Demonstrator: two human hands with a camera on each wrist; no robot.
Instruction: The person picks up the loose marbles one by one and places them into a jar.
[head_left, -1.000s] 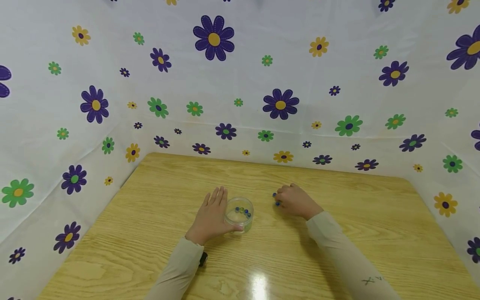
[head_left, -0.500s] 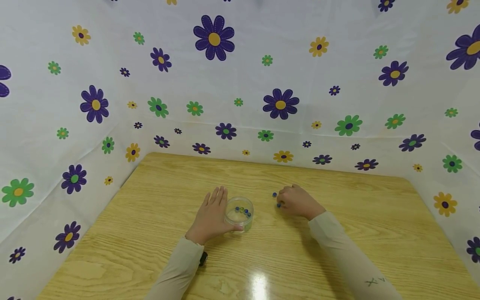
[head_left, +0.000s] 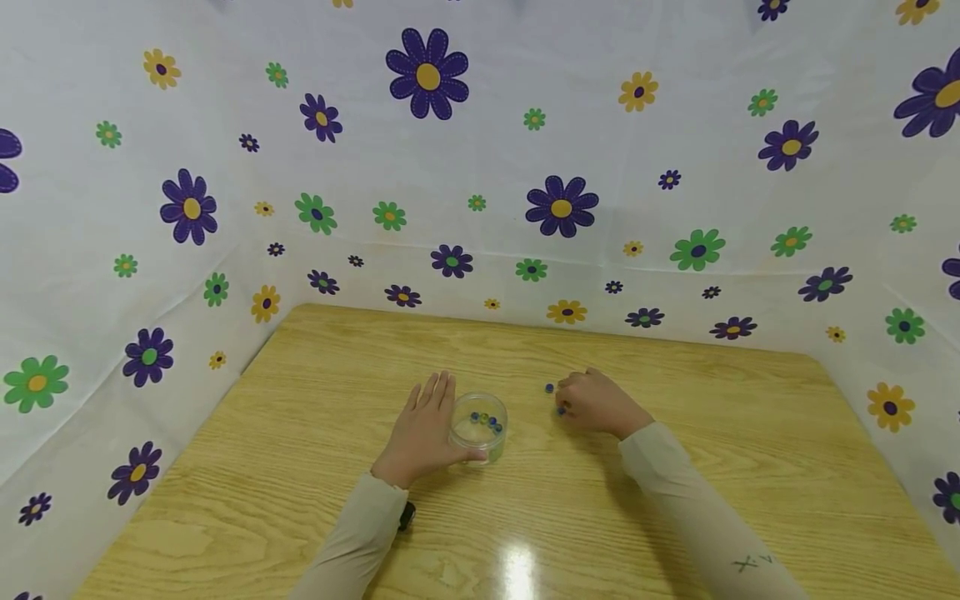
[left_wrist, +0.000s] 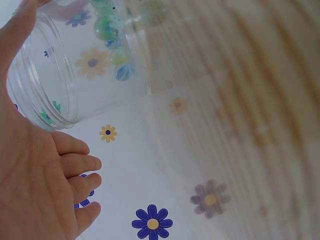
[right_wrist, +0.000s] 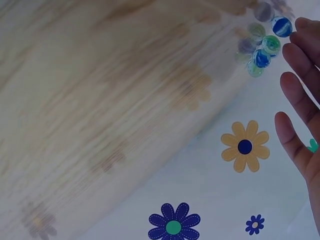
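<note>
A clear round jar stands on the table with several blue and green glass marbles inside. My left hand rests against its left side, fingers straight, thumb along the near side by the rim. In the left wrist view the other fingers extend loosely past the jar. To the right of the jar, my right hand is low over the table among loose marbles. A blue marble lies right at its fingertips, with green and blue marbles beside it. Another blue marble shows left of that hand.
The wooden table meets a white flower-print cloth at the back and on both sides. A dark band sits at my left wrist. The tabletop mirrors the flowers and marbles in both wrist views.
My right hand has shifted slightly to the right, and the nearer blue marble by its fingers has shifted right with it. The left hand and jar have stayed in place.
</note>
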